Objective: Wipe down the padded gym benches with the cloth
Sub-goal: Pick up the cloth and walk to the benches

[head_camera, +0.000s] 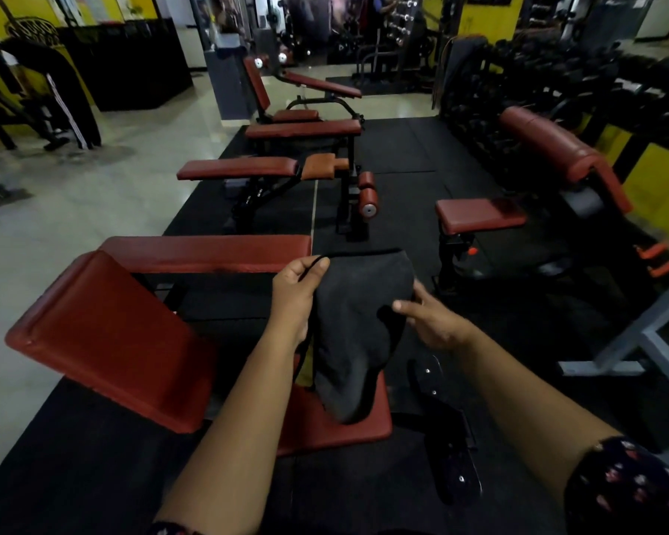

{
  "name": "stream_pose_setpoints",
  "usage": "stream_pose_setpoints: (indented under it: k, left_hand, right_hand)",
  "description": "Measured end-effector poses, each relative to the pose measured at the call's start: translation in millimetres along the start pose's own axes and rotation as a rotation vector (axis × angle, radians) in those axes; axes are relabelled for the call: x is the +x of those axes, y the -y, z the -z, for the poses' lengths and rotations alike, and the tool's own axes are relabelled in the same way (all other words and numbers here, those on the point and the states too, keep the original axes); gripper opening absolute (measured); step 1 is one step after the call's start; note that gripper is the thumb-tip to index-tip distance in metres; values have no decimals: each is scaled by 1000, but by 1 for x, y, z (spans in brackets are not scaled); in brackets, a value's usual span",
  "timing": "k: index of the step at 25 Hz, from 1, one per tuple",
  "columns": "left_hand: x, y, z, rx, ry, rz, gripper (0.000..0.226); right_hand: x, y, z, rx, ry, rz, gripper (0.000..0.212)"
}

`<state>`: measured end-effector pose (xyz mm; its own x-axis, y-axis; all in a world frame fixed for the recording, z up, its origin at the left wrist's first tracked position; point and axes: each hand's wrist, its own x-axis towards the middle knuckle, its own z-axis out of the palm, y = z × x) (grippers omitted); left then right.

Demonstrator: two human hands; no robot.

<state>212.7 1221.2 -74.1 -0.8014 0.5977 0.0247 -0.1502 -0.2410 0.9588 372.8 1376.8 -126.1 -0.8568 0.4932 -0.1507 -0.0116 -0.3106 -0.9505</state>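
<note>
Presently, left hand grips cloth; right hand pinches it.

One view only: wide-angle head-worn camera, facing forward and tilted down. Close under the lens, left hand and right hand with a dark grey fabric cloth, forearms entering from the bottom edge. Near red padded vinyl bench fills lower left; more red padded benches and black rubber floor mat recede toward the top. Edges curve.
</note>
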Motion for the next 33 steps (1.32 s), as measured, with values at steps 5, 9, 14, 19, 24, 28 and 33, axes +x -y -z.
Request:
stream_pose_setpoints:
  k: [5, 9, 14, 19, 24, 28, 33]
  left_hand:
    - [6, -16, 3, -8, -1, 3, 4]
    - [22, -15, 42, -75, -157, 223, 32]
    - [29, -6, 64, -317, -234, 360, 50]
    - [18, -1, 59, -265, -80, 494, 70]
    - [-6, 10, 43, -251, 209, 575, 86]
    - [-4, 11, 48, -173, 198, 420, 62]
    - [8, 13, 54, 72, 5, 178, 65]
  right_hand:
    - [-13, -39, -6, -123, 145, -271, 38]
    - [-16, -5, -13, 3, 200, -258, 42]
    - [-15, 45, -58, -50, 179, -20, 17]
    - [-10, 69, -87, 72, 72, 153, 14]
    - [-3, 71, -77, 153, -48, 112, 39]
    - [-1, 62, -62, 155, -113, 54, 55]
    - [-2, 52, -50, 129, -88, -4, 57]
